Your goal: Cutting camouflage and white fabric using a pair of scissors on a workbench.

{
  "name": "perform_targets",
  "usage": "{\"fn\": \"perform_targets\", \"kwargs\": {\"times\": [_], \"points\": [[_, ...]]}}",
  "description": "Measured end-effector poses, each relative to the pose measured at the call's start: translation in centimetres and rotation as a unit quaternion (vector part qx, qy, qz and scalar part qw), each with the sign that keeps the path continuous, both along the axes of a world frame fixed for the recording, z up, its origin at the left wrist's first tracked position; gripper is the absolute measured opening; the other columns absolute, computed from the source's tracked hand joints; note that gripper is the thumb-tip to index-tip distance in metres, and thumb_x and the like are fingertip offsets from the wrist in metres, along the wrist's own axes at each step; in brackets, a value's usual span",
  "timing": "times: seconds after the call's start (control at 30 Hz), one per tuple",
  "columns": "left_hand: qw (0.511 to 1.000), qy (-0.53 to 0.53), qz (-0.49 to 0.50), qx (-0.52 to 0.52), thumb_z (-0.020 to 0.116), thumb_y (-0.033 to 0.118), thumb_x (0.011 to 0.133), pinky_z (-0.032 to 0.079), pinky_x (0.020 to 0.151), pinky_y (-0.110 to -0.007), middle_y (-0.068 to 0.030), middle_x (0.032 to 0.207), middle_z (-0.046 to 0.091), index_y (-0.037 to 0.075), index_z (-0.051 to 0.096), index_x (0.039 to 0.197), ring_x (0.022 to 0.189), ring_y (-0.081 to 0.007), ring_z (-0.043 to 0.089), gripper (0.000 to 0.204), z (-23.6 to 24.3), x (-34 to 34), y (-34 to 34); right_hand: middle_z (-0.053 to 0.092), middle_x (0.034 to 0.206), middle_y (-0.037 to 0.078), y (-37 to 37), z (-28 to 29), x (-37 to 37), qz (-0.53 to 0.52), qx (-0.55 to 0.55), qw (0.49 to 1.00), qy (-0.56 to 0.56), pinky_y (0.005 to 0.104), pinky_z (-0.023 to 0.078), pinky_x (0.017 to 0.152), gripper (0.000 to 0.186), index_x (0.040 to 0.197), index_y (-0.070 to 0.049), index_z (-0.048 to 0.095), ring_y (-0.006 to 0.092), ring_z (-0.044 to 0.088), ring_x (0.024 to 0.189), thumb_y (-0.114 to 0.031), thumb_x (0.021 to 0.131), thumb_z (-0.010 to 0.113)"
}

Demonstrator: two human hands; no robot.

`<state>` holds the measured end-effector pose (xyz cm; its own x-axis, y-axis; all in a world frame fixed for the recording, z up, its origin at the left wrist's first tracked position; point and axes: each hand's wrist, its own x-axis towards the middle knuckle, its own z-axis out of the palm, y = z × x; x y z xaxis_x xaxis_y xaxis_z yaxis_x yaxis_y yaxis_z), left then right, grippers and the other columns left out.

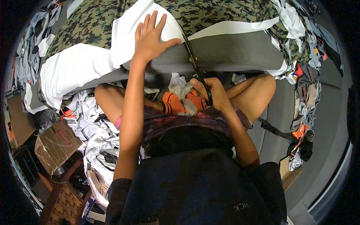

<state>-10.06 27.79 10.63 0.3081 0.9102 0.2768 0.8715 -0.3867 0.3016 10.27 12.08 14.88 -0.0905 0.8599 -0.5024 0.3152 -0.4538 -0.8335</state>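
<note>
My left hand (150, 42) lies flat with fingers spread on a white cloth (122, 35). The cloth is draped over camouflage fabric (210, 13) at the front edge of a grey padded surface (225, 50). In my right hand (214, 91) are the handles of long dark scissors (192, 58). Their blades point away from me, along the right edge of the white cloth. Whether the blades are apart, or have cloth between them, I cannot make out. White strips of cloth (234, 28) also hang along the padded edge.
Below the padded edge are my crossed legs and orange socks (172, 104). A heap of white and grey cloth scraps (97, 131) lies at left, beside a cardboard box (58, 146) and a woven wooden chair (65, 202). More scraps (309, 93) and a dark strap (275, 129) lie at right.
</note>
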Motion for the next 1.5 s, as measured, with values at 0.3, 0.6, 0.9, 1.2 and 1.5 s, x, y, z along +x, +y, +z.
{"fn": "perform_targets", "kwargs": {"times": [0.3,0.6,0.9,1.2,1.5], "points": [[1.000,0.004,0.004,-0.003,0.061,0.066,0.073,0.014,0.112,-0.041,-0.0054,0.152,0.024,0.025,0.035,0.144,0.141,-0.0233,0.019,0.086,0.1,0.0,0.0,0.043,0.044,0.000,-0.2,0.6,-0.4,-0.009,-0.017,1.000,0.018,0.0272,0.030,0.041,0.051,0.049,-0.004,0.052,0.0106,0.038,0.041,-0.039,0.084,0.066],[1.000,0.000,0.001,-0.010,0.060,0.068,0.071,0.013,0.112,-0.040,-0.0068,0.153,0.024,0.020,0.036,0.143,0.142,-0.0227,0.017,0.090,0.2,0.0,0.0,0.045,0.045,0.000,-0.5,0.4,-0.3,0.005,0.018,1.000,0.009,0.0267,0.031,0.041,0.049,0.051,-0.004,0.054,0.0105,0.039,0.042,-0.037,0.084,0.066],[1.000,0.000,-0.003,-0.011,0.060,0.069,0.071,0.012,0.112,-0.040,-0.0081,0.152,0.024,0.017,0.037,0.143,0.142,-0.0225,0.015,0.092,0.1,0.0,0.1,0.045,0.045,0.001,-0.9,0.0,0.2,0.014,0.022,0.999,0.031,0.0255,0.032,0.041,0.050,0.051,-0.005,0.053,0.0102,0.040,0.041,-0.040,0.085,0.065],[1.000,-0.007,0.001,-0.014,0.063,0.065,0.072,0.013,0.112,-0.040,-0.0080,0.153,0.023,0.015,0.033,0.144,0.142,-0.0236,0.018,0.093,0.4,-0.1,0.1,0.044,0.044,0.002,0.0,-0.2,0.8,0.012,-0.022,0.993,0.112,0.0237,0.031,0.038,0.055,0.051,-0.006,0.051,0.0104,0.040,0.037,-0.047,0.086,0.063],[0.999,-0.010,-0.008,-0.051,0.061,0.067,0.070,0.010,0.113,-0.039,-0.0113,0.153,0.020,0.007,0.031,0.144,0.143,-0.0224,0.012,0.101,0.6,-0.2,0.1,0.042,0.042,0.001,3.7,-0.2,0.3,0.009,-0.016,0.996,0.090,0.0235,0.031,0.037,0.057,0.049,-0.008,0.047,0.0110,0.040,0.036,-0.049,0.086,0.062]]}}
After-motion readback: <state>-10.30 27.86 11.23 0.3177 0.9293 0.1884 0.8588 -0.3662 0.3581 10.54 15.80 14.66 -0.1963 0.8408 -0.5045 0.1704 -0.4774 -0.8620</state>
